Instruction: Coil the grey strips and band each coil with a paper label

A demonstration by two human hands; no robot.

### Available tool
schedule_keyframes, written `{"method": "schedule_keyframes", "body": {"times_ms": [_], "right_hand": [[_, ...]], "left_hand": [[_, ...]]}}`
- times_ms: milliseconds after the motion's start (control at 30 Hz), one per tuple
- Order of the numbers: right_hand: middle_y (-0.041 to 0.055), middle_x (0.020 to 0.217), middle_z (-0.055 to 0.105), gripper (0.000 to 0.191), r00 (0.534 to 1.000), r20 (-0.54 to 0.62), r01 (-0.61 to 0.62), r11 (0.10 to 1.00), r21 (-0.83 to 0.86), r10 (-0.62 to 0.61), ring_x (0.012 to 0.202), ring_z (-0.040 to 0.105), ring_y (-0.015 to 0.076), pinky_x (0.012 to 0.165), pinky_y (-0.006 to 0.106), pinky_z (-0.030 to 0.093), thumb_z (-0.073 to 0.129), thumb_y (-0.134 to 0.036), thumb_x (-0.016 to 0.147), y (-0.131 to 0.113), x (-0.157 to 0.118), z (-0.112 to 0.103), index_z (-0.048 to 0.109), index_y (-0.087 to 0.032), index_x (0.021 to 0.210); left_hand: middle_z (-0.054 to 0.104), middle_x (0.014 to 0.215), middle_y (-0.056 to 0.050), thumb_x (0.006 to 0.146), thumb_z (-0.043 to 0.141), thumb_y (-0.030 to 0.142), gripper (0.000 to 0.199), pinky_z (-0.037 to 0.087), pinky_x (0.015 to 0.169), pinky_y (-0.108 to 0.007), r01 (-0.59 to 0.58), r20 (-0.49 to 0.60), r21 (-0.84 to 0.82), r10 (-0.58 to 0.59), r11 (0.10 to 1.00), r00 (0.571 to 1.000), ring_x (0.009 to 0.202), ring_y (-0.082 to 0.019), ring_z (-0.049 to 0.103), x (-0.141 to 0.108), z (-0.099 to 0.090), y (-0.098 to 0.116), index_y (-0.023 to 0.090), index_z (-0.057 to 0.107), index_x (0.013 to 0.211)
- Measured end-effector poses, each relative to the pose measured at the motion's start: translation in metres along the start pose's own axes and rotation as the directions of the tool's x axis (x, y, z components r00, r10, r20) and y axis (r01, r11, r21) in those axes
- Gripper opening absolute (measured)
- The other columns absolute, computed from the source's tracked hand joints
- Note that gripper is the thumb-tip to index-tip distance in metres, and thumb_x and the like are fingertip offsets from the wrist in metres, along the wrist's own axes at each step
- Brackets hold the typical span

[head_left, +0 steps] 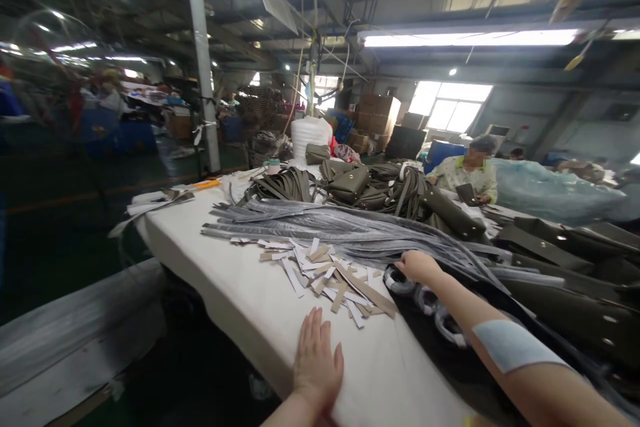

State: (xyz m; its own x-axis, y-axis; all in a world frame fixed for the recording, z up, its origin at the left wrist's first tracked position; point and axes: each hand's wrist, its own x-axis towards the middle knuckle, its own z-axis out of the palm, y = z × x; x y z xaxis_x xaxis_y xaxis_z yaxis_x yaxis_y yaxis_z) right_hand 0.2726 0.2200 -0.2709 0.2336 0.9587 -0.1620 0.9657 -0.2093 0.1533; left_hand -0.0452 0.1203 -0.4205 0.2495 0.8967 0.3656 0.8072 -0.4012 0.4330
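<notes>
My left hand [319, 361] lies flat on the white-covered table [240, 280], fingers stretched out and holding nothing. My right hand [419, 267] reaches across to the far end of a row of plastic-wrapped coils [447, 325]. Its fingers are curled down at the rim of the farthest coil [399, 282]; what they grip is hidden. These coils rest on a black sheet [425, 340]. Between the hands and a bundle of long grey strips [320, 223] is a loose pile of short tan and white strips [340, 283].
Olive-green bags [350, 185] and dark straps [285, 185] are heaped along the far side. More olive bags [570, 293] lie at right. A co-worker [463, 177] sits across the table holding a dark piece. A metal post [203, 60] stands beyond the left corner.
</notes>
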Motion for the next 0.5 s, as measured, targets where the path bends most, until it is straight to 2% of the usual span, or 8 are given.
{"method": "schedule_keyframes", "body": {"times_ms": [133,267,367,433,500], "right_hand": [[0.0198,0.131,0.057,0.044,0.987,-0.144,0.079,0.997,0.024,-0.075,0.120,0.054,0.0273,0.100,0.038,0.038,0.051,-0.030,0.093,-0.037,0.043,0.008,0.055,-0.008,0.131],[0.0204,0.148,0.042,0.052,0.970,-0.221,0.106,0.994,0.002,-0.103,0.136,0.039,0.0288,0.105,0.040,0.031,0.038,-0.015,0.095,-0.064,0.080,0.017,0.039,-0.007,0.146],[0.0210,0.139,0.052,0.047,0.966,-0.234,0.111,0.994,-0.020,-0.112,0.131,0.044,0.0283,0.107,0.043,0.028,0.035,-0.007,0.094,-0.075,0.094,0.019,0.049,-0.006,0.138],[0.0182,0.125,0.062,0.033,0.969,-0.222,0.104,0.994,-0.027,-0.107,0.122,0.053,0.0276,0.106,0.046,0.030,0.044,-0.015,0.096,-0.079,0.095,0.020,0.061,-0.008,0.124],[0.0126,0.115,0.067,0.027,0.975,-0.203,0.092,0.996,-0.021,-0.094,0.112,0.059,0.0252,0.102,0.047,0.038,0.054,-0.030,0.096,-0.082,0.090,0.017,0.065,-0.011,0.110]], "left_hand": [[0.037,0.153,-0.017,0.083,0.055,0.037,0.050,0.028,0.116,-0.055,0.017,0.055,-0.001,-0.017,1.000,0.998,0.142,-0.037,0.030,-0.002,0.005,-0.004,0.010,0.063,0.124],[0.030,0.156,-0.015,0.079,0.057,0.035,0.055,0.026,0.118,-0.055,0.014,0.152,-0.018,-0.011,1.000,0.988,0.144,-0.037,0.025,-0.001,0.011,-0.010,0.012,0.060,0.129],[0.029,0.156,-0.013,0.079,0.056,0.035,0.055,0.028,0.118,-0.054,0.048,0.184,-0.034,-0.041,0.998,0.982,0.144,-0.036,0.026,0.001,0.018,-0.015,0.014,0.061,0.129],[0.030,0.156,-0.011,0.080,0.055,0.034,0.052,0.030,0.118,-0.052,0.051,0.178,-0.049,-0.042,0.997,0.983,0.144,-0.035,0.028,0.001,0.022,-0.018,0.016,0.061,0.128],[0.030,0.156,-0.010,0.081,0.054,0.033,0.052,0.030,0.118,-0.051,0.046,0.182,-0.061,-0.034,0.997,0.983,0.143,-0.034,0.028,0.001,0.024,-0.019,0.016,0.061,0.129]]}}
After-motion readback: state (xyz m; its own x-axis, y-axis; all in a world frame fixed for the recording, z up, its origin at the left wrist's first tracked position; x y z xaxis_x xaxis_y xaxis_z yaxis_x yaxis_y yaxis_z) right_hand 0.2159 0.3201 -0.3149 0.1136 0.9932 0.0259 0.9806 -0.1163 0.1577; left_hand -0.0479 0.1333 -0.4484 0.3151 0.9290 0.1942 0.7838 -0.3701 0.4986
